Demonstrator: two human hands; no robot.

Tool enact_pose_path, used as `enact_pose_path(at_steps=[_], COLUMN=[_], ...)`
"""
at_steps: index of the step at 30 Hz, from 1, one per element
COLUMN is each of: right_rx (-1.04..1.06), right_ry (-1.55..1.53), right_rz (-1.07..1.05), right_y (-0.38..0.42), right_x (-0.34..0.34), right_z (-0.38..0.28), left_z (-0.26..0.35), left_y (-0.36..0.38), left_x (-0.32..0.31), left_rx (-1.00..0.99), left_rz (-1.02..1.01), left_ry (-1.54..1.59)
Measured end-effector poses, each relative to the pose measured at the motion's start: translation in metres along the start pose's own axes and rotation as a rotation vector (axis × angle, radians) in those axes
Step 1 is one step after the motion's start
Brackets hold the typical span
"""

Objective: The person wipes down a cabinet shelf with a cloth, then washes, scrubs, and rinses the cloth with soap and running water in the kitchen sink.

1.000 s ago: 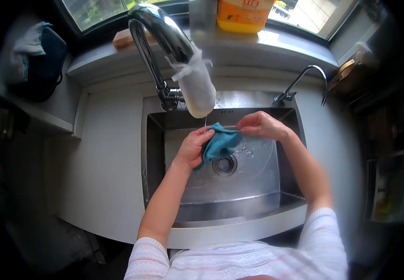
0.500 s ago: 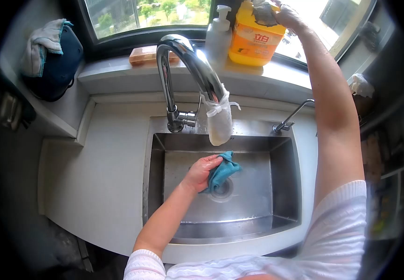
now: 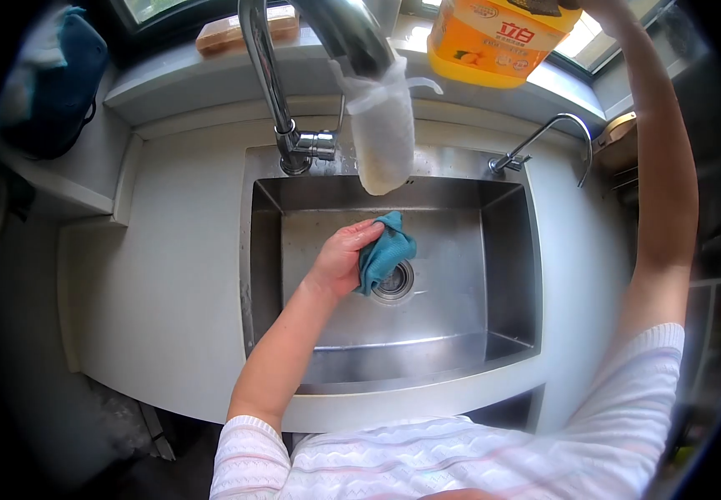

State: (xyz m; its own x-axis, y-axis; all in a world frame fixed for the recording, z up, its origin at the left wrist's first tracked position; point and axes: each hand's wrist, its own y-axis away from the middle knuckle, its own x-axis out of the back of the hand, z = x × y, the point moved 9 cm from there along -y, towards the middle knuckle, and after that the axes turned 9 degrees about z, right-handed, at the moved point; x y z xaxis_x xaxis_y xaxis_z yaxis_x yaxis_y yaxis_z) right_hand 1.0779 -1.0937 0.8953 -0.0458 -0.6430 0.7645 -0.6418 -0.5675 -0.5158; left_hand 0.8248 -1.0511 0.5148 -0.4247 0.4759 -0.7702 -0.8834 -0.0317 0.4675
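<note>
Steel sink (image 3: 510, 275) below; left hand (image 3: 339, 258) clenched round teal cloth (image 3: 385, 250), over drain; right hand (image 3: 606, 10) high, gripping orange detergent bottle (image 3: 498, 37) by its top, well above-right of cloth.

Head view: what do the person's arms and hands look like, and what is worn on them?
Both hands, left hand and right hand, are bare: no gloves, and no rings or watch that I can make out. The forearms are bare too. Short white knit sleeves with a faint wavy pattern and ribbed cuffs cover the upper arms.
</note>
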Motion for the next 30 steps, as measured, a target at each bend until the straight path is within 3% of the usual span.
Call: enact_pose_path(at_steps=[3, 4, 5, 6, 7, 8, 14, 19, 22, 23, 27, 30], right_rx=[-0.275, -0.251, -0.315, -0.385, -0.060, -0.128, -0.157, 0.024, -0.005, -0.157, -0.045, 0.041], right_ry=[0.090, 0.119, -0.136, -0.141, -0.195, -0.190, -0.063, 0.012, -0.020, -0.089, -0.311, -0.454], right_rz=[-0.006, -0.055, -0.213, -0.220, -0.221, -0.220, -0.101, -0.029, -0.207, -0.329, -0.486, -0.274], right_y=[0.039, 0.046, 0.052, 0.070, 0.060, 0.066, 0.101, 0.099, 0.105, 0.110, 0.106, 0.081], right_x=[-0.016, -0.033, -0.066, -0.077, -0.087, -0.102, -0.149, -0.150, -0.153, -0.152, -0.153, -0.131], right_z=[0.012, 0.023, 0.051, 0.042, 0.037, 0.066, 0.066, 0.046, 0.032, 0.032, 0.028, 0.029], left_z=[0.001, 0.003, 0.005, 0.006, 0.008, 0.010, 0.024, 0.051, 0.072, 0.077, 0.091, 0.095], left_y=[0.000, 0.002, 0.003, 0.003, 0.003, 0.003, -0.004, -0.018, -0.022, -0.025, -0.028, -0.030], left_x=[-0.009, -0.014, -0.019, -0.021, -0.024, -0.025, -0.028, -0.042, -0.060, -0.062, -0.076, -0.077], left_rx=[0.002, 0.003, 0.002, -0.008, -0.019, -0.030, -0.077, -0.146, -0.206, -0.226, -0.255, -0.279], left_rz=[-0.022, -0.027, -0.032, -0.036, -0.040, -0.044, -0.100, -0.141, -0.213, -0.207, -0.260, -0.290], left_ry=[0.027, 0.041, 0.054, 0.068, 0.081, 0.093, 0.148, 0.170, 0.205, 0.165, 0.133, 0.113])
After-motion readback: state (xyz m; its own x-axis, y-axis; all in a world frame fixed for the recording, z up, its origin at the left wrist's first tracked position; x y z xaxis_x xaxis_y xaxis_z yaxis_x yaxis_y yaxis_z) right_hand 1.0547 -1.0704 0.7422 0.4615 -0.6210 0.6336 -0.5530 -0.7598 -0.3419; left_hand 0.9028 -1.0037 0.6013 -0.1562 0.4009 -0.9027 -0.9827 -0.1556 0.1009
